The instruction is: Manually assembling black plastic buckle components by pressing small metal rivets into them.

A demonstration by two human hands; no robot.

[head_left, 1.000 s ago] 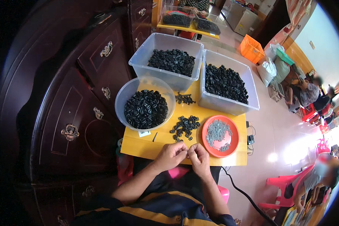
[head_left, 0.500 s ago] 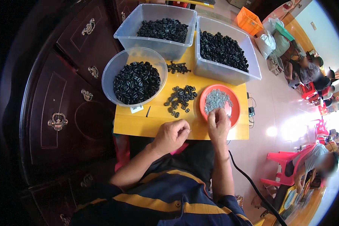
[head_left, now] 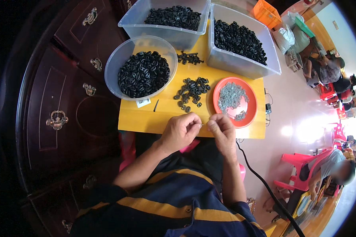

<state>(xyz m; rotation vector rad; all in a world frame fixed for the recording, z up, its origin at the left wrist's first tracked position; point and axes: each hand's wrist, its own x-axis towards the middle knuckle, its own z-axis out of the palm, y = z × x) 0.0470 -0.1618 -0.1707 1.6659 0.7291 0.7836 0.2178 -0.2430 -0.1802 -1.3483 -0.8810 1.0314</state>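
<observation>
My left hand is closed in a pinch over the table's near edge, with a thin, pin-like piece poking out from its fingertips. Just beside it, my right hand is also pinched. Whatever lies between its fingers is too small to make out. The two sets of fingertips almost meet. Behind my right hand stands a red round dish of small silvery metal pieces. A loose pile of small black oval parts with holes lies beyond my left hand.
On the yellow table stand a round clear tub and two clear bins, all holding black parts. Black screw-like pieces and a small dark pointed tool lie there. Dark cabinets flank the left; a black cable runs right.
My right hand has left the red dish and come left and nearer, up to my left hand's fingertips. The view has shifted slightly, so the table sits higher.
</observation>
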